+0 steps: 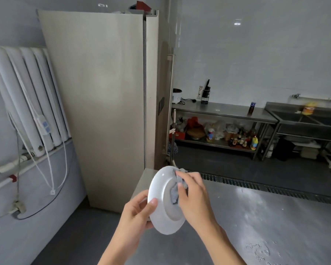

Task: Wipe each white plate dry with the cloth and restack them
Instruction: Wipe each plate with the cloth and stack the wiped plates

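Plate (160, 185) is up on its edge, just over the tabletop (256, 217) corner. Left of the plate, the left hand (136, 213) has its grip pinching the rim. Right of the plate, the right hand (195, 196) has its grip squeezing the cloth (175, 194) against the middle, so I think it wipes next.

A grey steel bench (266, 217) fills the lower right, its top scuffed with pale streaks and whitish smears (258, 249) near the front edge.

Both forearms forward, left hand (138, 213) thumb-pinched on the plate (161, 190) rim, right hand (194, 197) curled round the cloth (175, 196).
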### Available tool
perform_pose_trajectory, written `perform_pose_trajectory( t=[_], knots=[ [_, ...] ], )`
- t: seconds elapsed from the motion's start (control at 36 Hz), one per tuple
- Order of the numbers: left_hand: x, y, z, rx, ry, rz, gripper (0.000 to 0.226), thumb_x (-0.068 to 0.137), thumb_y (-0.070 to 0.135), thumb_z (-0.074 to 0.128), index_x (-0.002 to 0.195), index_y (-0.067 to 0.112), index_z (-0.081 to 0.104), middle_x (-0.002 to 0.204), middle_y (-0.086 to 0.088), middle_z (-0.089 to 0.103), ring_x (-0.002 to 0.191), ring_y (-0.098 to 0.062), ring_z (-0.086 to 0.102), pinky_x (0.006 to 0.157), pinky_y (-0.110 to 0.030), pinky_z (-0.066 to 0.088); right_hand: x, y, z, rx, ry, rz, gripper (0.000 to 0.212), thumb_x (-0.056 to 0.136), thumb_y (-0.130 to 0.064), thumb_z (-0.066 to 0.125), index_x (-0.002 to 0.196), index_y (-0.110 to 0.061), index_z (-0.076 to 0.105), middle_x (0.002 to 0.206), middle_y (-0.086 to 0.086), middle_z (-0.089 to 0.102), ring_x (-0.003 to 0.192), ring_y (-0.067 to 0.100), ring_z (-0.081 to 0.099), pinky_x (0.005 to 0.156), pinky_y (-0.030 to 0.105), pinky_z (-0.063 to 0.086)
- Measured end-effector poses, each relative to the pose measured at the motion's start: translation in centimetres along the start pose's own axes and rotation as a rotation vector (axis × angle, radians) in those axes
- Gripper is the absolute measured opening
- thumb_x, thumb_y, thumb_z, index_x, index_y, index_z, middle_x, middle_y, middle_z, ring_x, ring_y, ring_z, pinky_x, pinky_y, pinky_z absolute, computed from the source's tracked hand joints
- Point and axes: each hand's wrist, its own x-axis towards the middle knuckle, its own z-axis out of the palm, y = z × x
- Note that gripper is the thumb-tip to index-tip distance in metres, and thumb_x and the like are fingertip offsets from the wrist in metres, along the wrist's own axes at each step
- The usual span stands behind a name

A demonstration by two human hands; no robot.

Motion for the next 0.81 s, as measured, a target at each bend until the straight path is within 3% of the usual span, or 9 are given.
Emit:
perform_pose_trajectory(
  t=[0.11,0.28,0.39,0.56,0.69,0.81],
  knots=[
    [0.0,-0.1,0.2,0.020,-0.024,0.006,0.020,0.105,0.025,0.064,0.122,0.027,0.075,0.116,-0.013,0.077,0.105,-0.032,0.076,0.077,-0.035,0.062,-0.3,-1.8,0.6,0.017,-0.044,-0.101,0.040,0.102,-0.016,0.049,0.132,-0.041,0.058,0.114,-0.022,0.038,0.106,-0.002,0.048,0.085,0.020,0.049],
    [0.5,-0.8,0.5,-0.026,0.127,0.062,0.029,0.106,0.010,0.056,0.110,0.028,0.080,0.109,-0.014,0.079,0.096,-0.030,0.078,0.069,-0.037,0.063,-2.5,-2.7,1.8,0.045,-0.221,-0.251,0.043,0.097,-0.004,0.052,0.121,-0.037,0.065,0.119,-0.019,0.041,0.112,0.003,0.050,0.093,0.018,0.046],
    [0.5,-1.3,0.7,-0.087,0.239,0.093,0.030,0.104,0.005,0.059,0.104,0.027,0.080,0.107,-0.013,0.079,0.090,-0.029,0.078,0.064,-0.035,0.062,-3.8,-2.2,2.6,0.122,-0.177,-0.217,0.038,0.099,-0.006,0.052,0.119,-0.037,0.064,0.120,-0.017,0.046,0.114,0.006,0.052,0.096,0.024,0.048],
    [0.4,-1.8,-0.4,-0.204,0.336,0.055,0.017,0.104,0.016,0.061,0.113,0.016,0.075,0.112,-0.018,0.077,0.096,-0.035,0.077,0.070,-0.037,0.064,-5.2,-0.5,2.8,0.032,-0.164,-0.249,0.043,0.092,0.001,0.054,0.110,-0.037,0.063,0.122,-0.020,0.040,0.117,0.002,0.043,0.096,0.016,0.043],
    [0.2,-2.1,-0.8,-0.235,0.343,0.031,0.019,0.103,0.017,0.062,0.118,0.014,0.073,0.115,-0.015,0.076,0.098,-0.030,0.077,0.071,-0.031,0.063,-5.9,1.7,2.8,-0.013,-0.077,-0.216,0.038,0.092,0.003,0.056,0.101,-0.033,0.064,0.121,-0.014,0.043,0.111,0.006,0.047,0.092,0.018,0.044],
    [0.1,-2.3,-1.1,-0.236,0.346,0.013,0.021,0.103,0.019,0.062,0.121,0.016,0.072,0.115,-0.011,0.077,0.094,-0.025,0.077,0.070,-0.030,0.063,-6.3,3.5,3.1,-0.008,-0.030,-0.133,0.039,0.093,0.002,0.054,0.105,-0.033,0.064,0.114,-0.015,0.046,0.106,0.005,0.052,0.087,0.013,0.042]
  ],
)
